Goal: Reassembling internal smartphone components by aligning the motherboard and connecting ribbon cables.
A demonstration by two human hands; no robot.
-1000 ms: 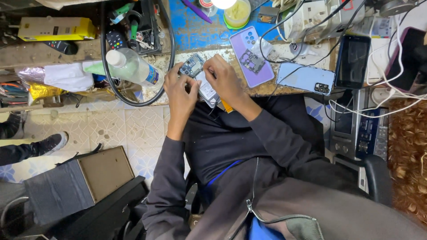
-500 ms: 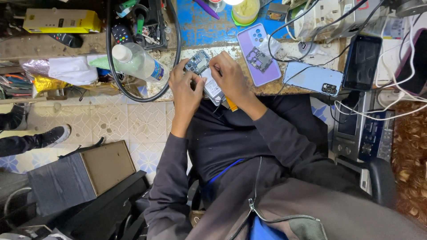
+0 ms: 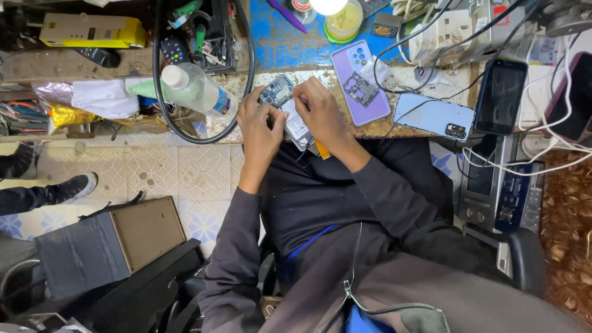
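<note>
An opened phone with its back off lies at the near edge of the worn workbench, its circuit board and pale battery exposed. My left hand grips the phone's left edge, thumb on the inside. My right hand lies over its right side, fingertips pinched together on the top of the battery. Whether a small tool sits between those fingers I cannot tell. Both dark sleeves run down to my lap.
A purple back cover, a light blue phone and a black phone lie to the right among white cables. A plastic bottle inside a black cable loop lies left. Another person's shoe rests on the tiled floor beside a box.
Both hands stay on the opened phone; only the fingertips of my right hand shift a little over the battery. The view has moved slightly.
</note>
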